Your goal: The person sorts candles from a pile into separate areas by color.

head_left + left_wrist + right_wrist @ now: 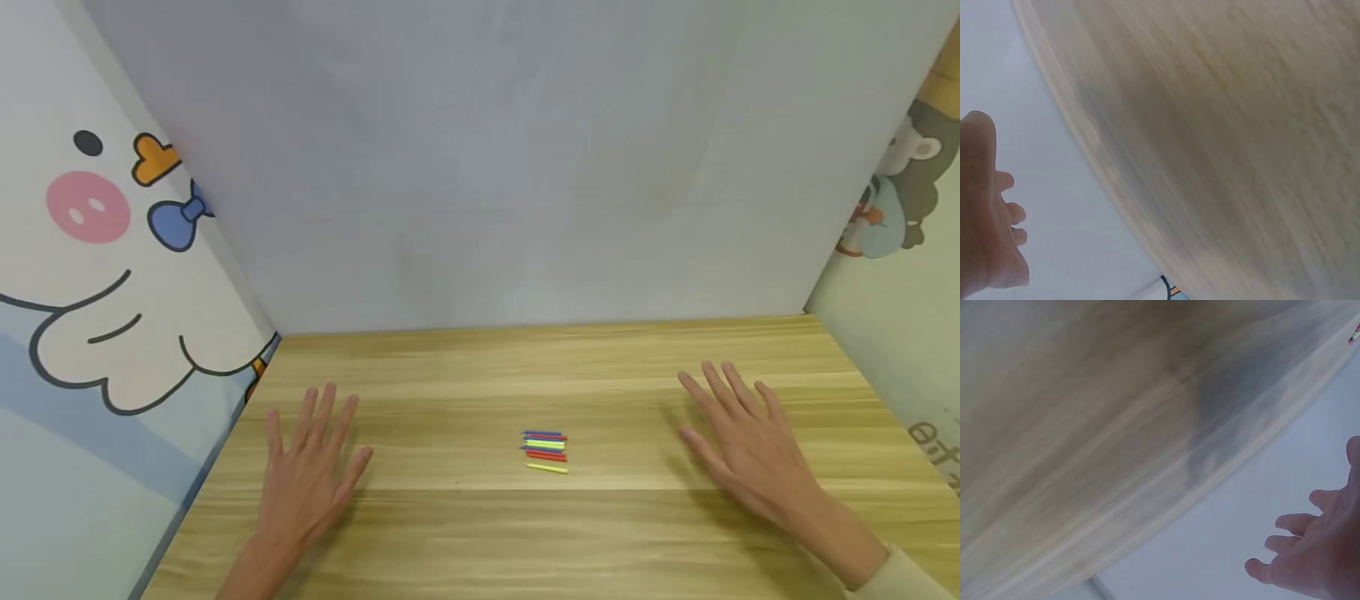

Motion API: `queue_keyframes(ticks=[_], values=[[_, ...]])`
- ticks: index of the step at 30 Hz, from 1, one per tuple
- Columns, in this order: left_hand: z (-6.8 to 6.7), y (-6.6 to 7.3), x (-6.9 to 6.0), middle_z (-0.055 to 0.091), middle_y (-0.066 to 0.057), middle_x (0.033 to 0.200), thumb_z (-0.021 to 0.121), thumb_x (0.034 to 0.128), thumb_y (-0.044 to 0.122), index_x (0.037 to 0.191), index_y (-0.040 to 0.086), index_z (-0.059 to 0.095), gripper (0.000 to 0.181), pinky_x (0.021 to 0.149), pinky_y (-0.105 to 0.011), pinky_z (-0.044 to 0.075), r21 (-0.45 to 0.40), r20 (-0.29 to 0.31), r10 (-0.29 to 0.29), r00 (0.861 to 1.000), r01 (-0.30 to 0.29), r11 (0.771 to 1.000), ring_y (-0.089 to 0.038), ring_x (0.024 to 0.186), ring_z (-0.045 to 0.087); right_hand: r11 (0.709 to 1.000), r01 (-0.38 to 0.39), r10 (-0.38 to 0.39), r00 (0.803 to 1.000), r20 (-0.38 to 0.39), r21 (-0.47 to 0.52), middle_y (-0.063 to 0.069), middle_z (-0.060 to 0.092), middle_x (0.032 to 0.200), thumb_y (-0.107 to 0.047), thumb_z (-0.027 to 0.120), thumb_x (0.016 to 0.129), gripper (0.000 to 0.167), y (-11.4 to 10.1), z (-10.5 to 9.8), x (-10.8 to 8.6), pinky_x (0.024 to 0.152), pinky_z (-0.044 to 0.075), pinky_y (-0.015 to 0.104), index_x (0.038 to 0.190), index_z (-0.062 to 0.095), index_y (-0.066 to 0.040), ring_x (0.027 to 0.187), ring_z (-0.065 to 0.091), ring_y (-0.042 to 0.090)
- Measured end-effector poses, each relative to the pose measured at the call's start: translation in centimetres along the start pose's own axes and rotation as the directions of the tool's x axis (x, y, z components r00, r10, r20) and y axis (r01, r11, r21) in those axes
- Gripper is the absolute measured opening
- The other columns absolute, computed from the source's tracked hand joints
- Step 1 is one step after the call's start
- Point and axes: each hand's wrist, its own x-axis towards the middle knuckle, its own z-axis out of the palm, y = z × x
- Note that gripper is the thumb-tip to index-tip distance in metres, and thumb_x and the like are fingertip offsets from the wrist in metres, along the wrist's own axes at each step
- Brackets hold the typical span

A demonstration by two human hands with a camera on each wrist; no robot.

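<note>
A small bunch of thin coloured sticks (546, 445), blue, red and yellow with pointed left ends, lies side by side on the wooden table; they may be crayons or pencils. One yellow stick (547, 469) lies slightly apart, nearest the front. To their left, my left hand (300, 483) is spread palm down over the table with straight fingers, holding nothing. My right hand (757, 458) is likewise spread on the right side, well away from the sticks. In the wrist views the left hand (985, 219) and right hand (1322, 544) show bare fingers.
The wood-grain table (420, 533) meets a plain grey wall (495, 167) at its back edge. A panel with a cartoon duck (97, 275) borders the left side. Another panel with cartoon figures (892, 192) stands along the right.
</note>
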Motion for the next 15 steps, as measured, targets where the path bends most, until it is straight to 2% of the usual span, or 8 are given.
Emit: queue_keyframes(ticks=[8,15], values=[[-0.2,0.4,0.0,0.024,-0.014,0.174,0.02,0.1085,0.067,0.159,0.012,0.046,0.079,0.123,-0.07,0.001,-0.004,0.013,-0.006,1.0,0.006,1.0,-0.038,0.159,0.021,0.999,0.035,-0.035,0.999,0.025,0.023,0.02,0.039,0.166,-0.045,0.06,0.104,0.067,-1.5,0.9,1.7,0.12,0.022,0.066,0.163,0.041,-0.018,0.154,0.032,0.043],[0.0,1.0,-0.2,0.021,-0.013,0.175,0.022,0.1088,0.066,0.16,0.011,0.045,0.079,0.124,-0.069,0.0,-0.01,0.038,-0.004,0.999,0.004,1.0,-0.039,0.159,0.021,0.997,0.061,-0.064,0.997,0.053,0.054,0.018,0.037,0.168,-0.042,0.061,0.103,0.067,-3.2,2.1,3.1,0.119,0.023,0.066,0.163,0.041,-0.019,0.154,0.032,0.043]])
